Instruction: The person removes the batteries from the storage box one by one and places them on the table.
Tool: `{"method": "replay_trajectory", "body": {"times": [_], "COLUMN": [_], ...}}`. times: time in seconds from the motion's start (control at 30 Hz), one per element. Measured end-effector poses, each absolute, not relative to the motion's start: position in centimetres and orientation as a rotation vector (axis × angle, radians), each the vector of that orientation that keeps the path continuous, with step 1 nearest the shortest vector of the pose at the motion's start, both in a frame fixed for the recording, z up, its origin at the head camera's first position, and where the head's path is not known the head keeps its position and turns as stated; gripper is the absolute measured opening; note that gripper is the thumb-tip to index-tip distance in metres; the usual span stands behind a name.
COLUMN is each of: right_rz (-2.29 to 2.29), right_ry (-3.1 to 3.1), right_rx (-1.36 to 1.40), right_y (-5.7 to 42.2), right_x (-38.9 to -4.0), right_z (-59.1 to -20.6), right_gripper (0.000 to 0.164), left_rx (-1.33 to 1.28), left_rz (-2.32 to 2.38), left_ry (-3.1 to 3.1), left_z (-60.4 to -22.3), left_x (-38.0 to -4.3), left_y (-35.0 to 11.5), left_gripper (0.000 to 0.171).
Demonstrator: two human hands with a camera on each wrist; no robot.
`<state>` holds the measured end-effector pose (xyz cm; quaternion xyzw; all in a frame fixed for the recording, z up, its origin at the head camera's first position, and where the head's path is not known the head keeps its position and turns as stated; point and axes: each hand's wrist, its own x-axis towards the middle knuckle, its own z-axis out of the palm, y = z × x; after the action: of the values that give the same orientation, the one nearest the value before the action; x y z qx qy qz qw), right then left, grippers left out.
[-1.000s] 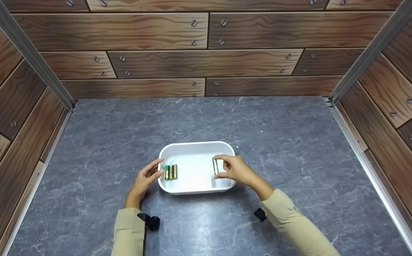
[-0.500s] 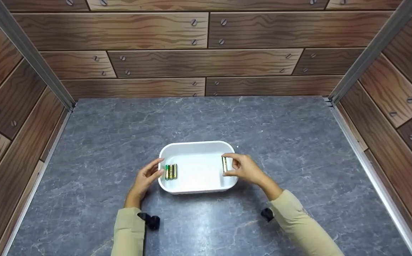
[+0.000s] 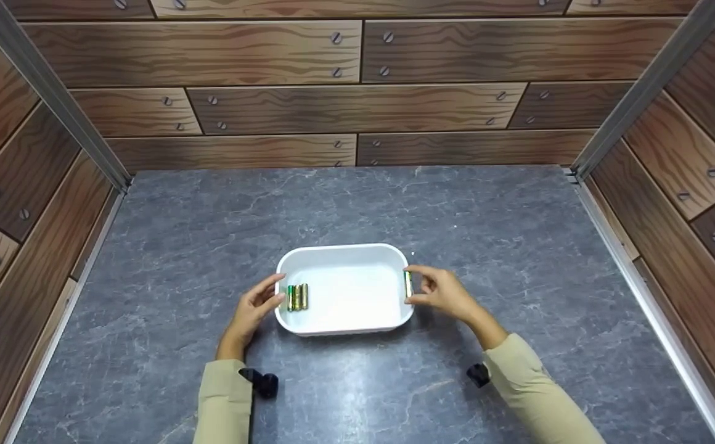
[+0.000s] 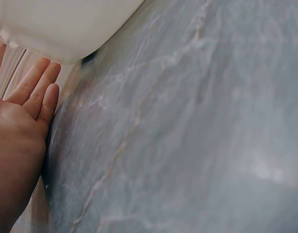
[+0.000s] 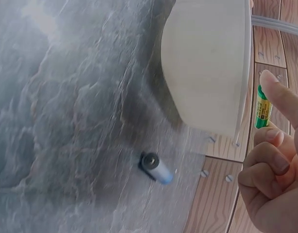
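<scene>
A white rectangular tub point(image 3: 345, 246) sits on the table. Inside it, three green-and-gold batteries point(image 3: 298, 297) lie side by side at the left end. My left hand point(image 3: 253, 314) is at the tub's left rim, thumb and index fingertip touching it; in the left wrist view several fingers extend under the tub's side. My right hand point(image 3: 447, 296) pinches one battery point(image 5: 263, 108) lengthwise between thumb and index finger, above the tub's right rim. The other fingers of that hand are curled, as the right wrist view shows.
A small cylinder point(image 5: 158, 167), grey with a blue end, is on the table beside the tub's right side. Dark marbled tabletop point(image 3: 357, 203) surrounds the tub. Wood-patterned walls point(image 3: 271, 111) enclose the back and both sides.
My right hand has moved right with the pinched battery, from over the tub's interior to its right rim. The left hand and the batteries in the tub stay in place.
</scene>
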<state>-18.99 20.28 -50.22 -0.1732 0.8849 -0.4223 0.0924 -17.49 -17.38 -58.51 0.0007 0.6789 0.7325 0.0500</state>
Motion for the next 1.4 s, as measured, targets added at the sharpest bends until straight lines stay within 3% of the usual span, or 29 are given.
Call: {"method": "replay_trajectory", "body": {"times": [1.4], "right_rz": [-1.136], "right_ry": [2.666], "right_rx": [-0.414], "right_y": [24.0], "right_x": [-20.5], "right_z": [-54.0], "right_gripper": [0.057], "left_rx": [-0.01], "left_rz": [2.22], "left_ry": [2.078], "left_z": [-58.4], "left_x": [-17.5], "left_y": [-17.3], "left_gripper": [0.047]}}
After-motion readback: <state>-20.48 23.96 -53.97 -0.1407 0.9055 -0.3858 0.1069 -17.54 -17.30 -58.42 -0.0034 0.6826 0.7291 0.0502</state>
